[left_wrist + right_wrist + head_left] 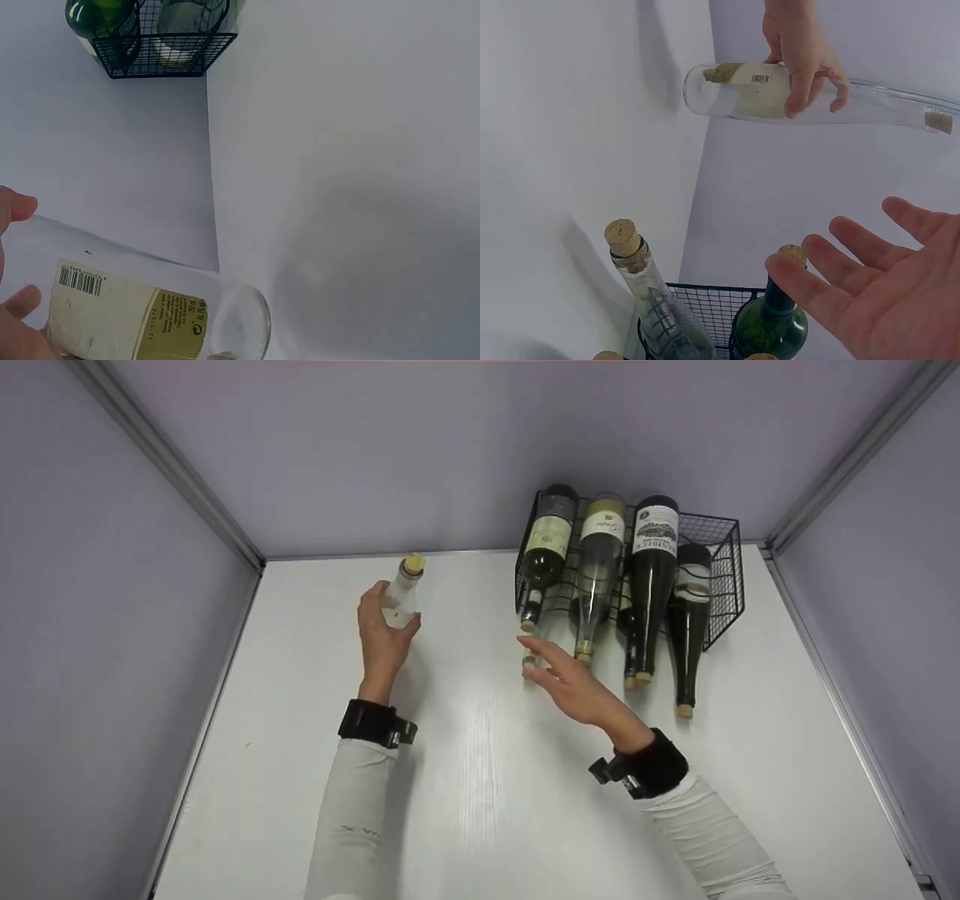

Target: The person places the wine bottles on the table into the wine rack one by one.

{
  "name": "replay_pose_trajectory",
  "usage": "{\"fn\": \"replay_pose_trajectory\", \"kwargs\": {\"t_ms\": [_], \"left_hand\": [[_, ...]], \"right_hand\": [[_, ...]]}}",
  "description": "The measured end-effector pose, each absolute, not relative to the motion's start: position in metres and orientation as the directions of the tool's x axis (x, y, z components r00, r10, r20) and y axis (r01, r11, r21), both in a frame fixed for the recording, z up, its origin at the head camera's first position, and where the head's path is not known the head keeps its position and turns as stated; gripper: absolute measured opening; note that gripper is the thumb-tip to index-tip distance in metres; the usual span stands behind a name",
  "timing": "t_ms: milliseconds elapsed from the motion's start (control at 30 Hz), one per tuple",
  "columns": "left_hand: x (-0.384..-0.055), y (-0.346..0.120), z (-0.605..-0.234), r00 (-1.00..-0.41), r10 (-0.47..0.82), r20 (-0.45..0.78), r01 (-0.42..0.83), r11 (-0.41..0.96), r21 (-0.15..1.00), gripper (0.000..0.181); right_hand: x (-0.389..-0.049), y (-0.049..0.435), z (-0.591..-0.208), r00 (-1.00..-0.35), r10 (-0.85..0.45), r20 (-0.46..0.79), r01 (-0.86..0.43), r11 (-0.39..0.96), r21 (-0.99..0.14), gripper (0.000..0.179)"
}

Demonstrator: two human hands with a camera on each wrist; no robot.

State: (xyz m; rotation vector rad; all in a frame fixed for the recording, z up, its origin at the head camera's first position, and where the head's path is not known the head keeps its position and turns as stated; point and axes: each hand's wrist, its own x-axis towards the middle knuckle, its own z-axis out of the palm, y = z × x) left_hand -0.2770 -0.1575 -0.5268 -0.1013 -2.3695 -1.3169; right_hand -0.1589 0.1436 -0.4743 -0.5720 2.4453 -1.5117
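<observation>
My left hand [381, 636] grips a clear glass bottle [399, 601] round its body, fingers on one side and thumb on the other. The bottle stands roughly upright, base down, with a cork [414, 563] in its neck. In the left wrist view its cream and gold label [127, 311] with a barcode shows below the fingers. My right hand [577, 686] is empty, its fingers extended, beside the bottle necks at the rack's front left. The right wrist view shows its palm [907, 292] close to a corked green bottle [772, 319] and a clear bottle [656, 300].
A black wire rack [726, 577] stands at the back right against the wall. Several corked bottles lie in it, including a dark labelled one [652, 585] and a clear one [600, 562], necks toward me. Grey walls [390, 457] enclose the white table [480, 780].
</observation>
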Motion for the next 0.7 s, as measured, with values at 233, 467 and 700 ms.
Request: {"fn": "replay_pose_trajectory", "kwargs": {"t_ms": [233,467,700], "left_hand": [[-0.268,-0.147,-0.528,-0.825,0.010,0.565,0.452,0.613,0.648,0.065],[-0.261,-0.139,-0.530,-0.688,0.196,0.698,0.623,0.654,0.430,0.067],[-0.256,-0.131,-0.526,-0.647,0.335,0.685,0.661,0.694,0.286,0.069]], "right_hand": [[-0.159,0.146,-0.474,-0.905,-0.425,-0.008,-0.138,0.310,-0.941,0.049],[-0.159,0.147,-0.471,-0.902,-0.431,0.020,-0.093,0.149,-0.985,0.059],[-0.160,0.149,-0.470,-0.894,-0.448,0.007,-0.011,0.008,-1.000,0.081]]}}
